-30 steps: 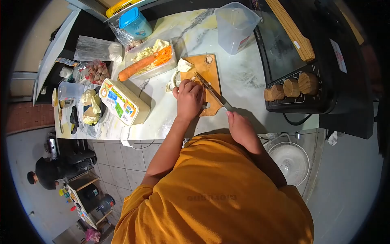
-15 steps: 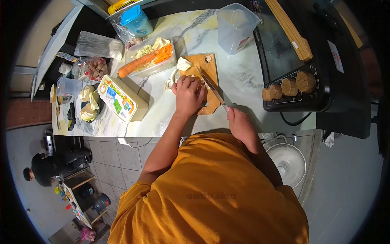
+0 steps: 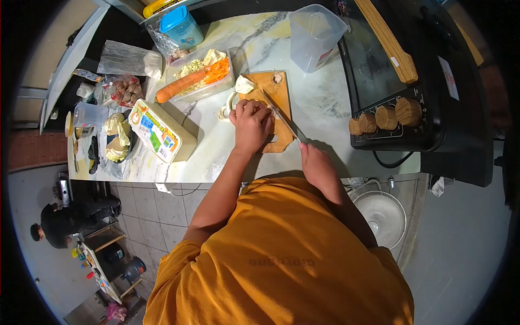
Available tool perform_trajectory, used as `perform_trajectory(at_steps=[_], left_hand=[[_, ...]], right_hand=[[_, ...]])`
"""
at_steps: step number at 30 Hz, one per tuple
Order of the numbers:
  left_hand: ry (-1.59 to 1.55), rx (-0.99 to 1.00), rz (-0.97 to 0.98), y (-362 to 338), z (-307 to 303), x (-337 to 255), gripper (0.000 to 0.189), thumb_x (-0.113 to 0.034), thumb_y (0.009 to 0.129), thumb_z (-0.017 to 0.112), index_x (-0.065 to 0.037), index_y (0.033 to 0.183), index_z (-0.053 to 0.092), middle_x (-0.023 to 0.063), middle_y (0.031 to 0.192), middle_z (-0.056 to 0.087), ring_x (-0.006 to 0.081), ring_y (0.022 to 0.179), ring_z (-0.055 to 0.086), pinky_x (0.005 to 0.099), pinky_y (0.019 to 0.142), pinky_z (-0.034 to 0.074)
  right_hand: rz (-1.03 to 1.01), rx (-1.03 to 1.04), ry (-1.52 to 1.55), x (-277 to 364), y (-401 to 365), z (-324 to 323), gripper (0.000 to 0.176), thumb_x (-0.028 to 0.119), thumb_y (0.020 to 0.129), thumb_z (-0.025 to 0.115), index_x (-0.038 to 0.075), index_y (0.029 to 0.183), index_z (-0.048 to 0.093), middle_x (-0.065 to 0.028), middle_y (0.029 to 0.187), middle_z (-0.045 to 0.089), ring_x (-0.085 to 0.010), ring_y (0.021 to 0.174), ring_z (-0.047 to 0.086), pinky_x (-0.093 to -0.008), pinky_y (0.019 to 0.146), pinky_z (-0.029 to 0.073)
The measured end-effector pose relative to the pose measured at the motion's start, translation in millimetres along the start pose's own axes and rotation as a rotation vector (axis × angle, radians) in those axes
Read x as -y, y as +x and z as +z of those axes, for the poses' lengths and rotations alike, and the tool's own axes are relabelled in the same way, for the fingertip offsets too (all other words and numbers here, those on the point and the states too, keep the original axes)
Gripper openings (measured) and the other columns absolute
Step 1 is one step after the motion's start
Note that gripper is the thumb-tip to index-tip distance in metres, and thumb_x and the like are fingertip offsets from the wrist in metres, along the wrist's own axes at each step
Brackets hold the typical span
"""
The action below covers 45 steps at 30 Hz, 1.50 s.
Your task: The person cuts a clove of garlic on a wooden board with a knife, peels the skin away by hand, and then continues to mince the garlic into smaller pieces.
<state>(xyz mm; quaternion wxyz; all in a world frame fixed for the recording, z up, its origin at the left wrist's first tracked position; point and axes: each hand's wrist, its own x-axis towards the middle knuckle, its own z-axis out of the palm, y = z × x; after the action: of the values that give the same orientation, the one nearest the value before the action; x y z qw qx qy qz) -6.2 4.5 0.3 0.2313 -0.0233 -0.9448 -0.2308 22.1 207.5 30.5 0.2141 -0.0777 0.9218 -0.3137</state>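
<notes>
My left hand [image 3: 252, 125] is closed over pale cabbage pieces on the wooden cutting board [image 3: 281, 127]; what lies beneath the fingers is mostly hidden. In my right hand [image 3: 317, 162] is the handle of a knife [image 3: 283, 118], its blade slanting over the board close beside my left fingers. A pale cabbage chunk [image 3: 245, 84] rests at the board's upper left. White curved pieces [image 3: 223, 112] lie at its left edge. Beyond them, a clear container [image 3: 219, 88] holds a carrot [image 3: 181, 86], orange shreds and chopped pale pieces.
A lidded seasoning box [image 3: 162, 132] stands left, near cabbage in a bowl [image 3: 117, 138]. An empty plastic container [image 3: 316, 38] is at the back, beside a black stove [image 3: 428, 132] on the right. A blue-lidded tub [image 3: 181, 27] stands back left. Another person [image 3: 67, 219] is at far left.
My right hand and the knife handle have shifted slightly left and up. My left hand stays on the pieces.
</notes>
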Motion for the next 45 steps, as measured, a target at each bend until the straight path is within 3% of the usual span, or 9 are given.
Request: perform_trajectory(at_steps=[6,11,21,24,26,35,38,45], left_hand=[[0.037,-0.010,-0.027,0.7,0.5,0.6,0.016,-0.014,0.072,0.075,-0.013,0.087,0.071,0.0012,0.098,0.062,0.0258,0.105,0.051,0.0430,0.089,0.032],[0.002,0.009,-0.023,-0.4,2.6,1.1,0.015,-0.014,0.073,0.073,-0.011,0.087,0.069,0.0038,0.099,0.062,0.0291,0.109,0.048,0.0472,0.090,0.030],[-0.026,0.019,-0.019,-4.9,-2.2,3.8,0.014,-0.016,0.075,0.071,-0.013,0.088,0.071,0.0022,0.097,0.063,0.0260,0.106,0.050,0.0431,0.090,0.030],[-0.016,0.010,-0.027,-3.0,-3.2,4.5,0.014,-0.017,0.074,0.071,-0.012,0.087,0.070,0.0030,0.098,0.062,0.0258,0.106,0.050,0.0429,0.089,0.030],[-0.036,0.040,-0.028,-2.5,-6.7,1.6,0.015,-0.018,0.074,0.072,-0.011,0.087,0.069,0.0042,0.102,0.060,0.0261,0.107,0.049,0.0430,0.090,0.030],[-0.029,0.127,-0.002,1.5,-10.1,-4.2,0.029,-0.022,0.071,0.074,-0.009,0.096,0.069,0.0062,0.109,0.056,0.0283,0.111,0.045,0.0441,0.093,0.028],[-0.040,0.097,0.007,1.8,-12.1,-10.2,0.022,-0.020,0.070,0.073,-0.008,0.088,0.070,0.0069,0.107,0.056,0.0285,0.111,0.044,0.0442,0.092,0.029],[-0.039,0.096,-0.054,0.3,-5.0,-5.0,0.025,-0.021,0.070,0.074,-0.009,0.091,0.069,0.0073,0.108,0.056,0.0291,0.111,0.044,0.0447,0.093,0.029]], right_hand=[[-0.040,-0.051,-0.035,-2.5,-2.4,5.8,0.045,0.033,0.101,0.036,-0.004,0.087,0.059,-0.0283,0.081,0.063,-0.0486,0.080,0.060,-0.0549,0.074,0.047],[-0.018,-0.037,-0.021,2.0,-1.3,6.4,0.046,0.033,0.101,0.035,-0.004,0.087,0.060,-0.0298,0.082,0.063,-0.0494,0.083,0.059,-0.0555,0.078,0.046],[0.030,0.024,0.057,-8.5,2.9,11.1,0.049,0.035,0.102,0.032,-0.004,0.091,0.060,-0.0298,0.088,0.063,-0.0492,0.087,0.059,-0.0558,0.079,0.045],[-0.009,-0.066,0.037,-5.0,4.4,12.5,0.047,0.035,0.101,0.034,-0.002,0.085,0.058,-0.0256,0.080,0.062,-0.0464,0.079,0.059,-0.0524,0.071,0.045],[-0.033,-0.034,0.063,-2.3,0.6,7.9,0.049,0.036,0.101,0.033,-0.004,0.091,0.060,-0.0292,0.087,0.063,-0.0482,0.086,0.059,-0.0550,0.078,0.046],[-0.099,-0.129,0.021,1.7,1.4,9.6,0.049,0.036,0.101,0.034,-0.004,0.089,0.060,-0.0282,0.084,0.063,-0.0473,0.084,0.059,-0.0543,0.077,0.045],[-0.064,-0.138,0.037,-0.7,4.9,9.1,0.049,0.036,0.101,0.033,-0.003,0.090,0.060,-0.0272,0.085,0.064,-0.0473,0.084,0.059,-0.0542,0.078,0.045],[-0.035,-0.097,0.043,-4.7,9.9,2.9,0.049,0.036,0.101,0.033,-0.003,0.091,0.061,-0.0271,0.088,0.064,-0.0469,0.086,0.059,-0.0539,0.079,0.045]])
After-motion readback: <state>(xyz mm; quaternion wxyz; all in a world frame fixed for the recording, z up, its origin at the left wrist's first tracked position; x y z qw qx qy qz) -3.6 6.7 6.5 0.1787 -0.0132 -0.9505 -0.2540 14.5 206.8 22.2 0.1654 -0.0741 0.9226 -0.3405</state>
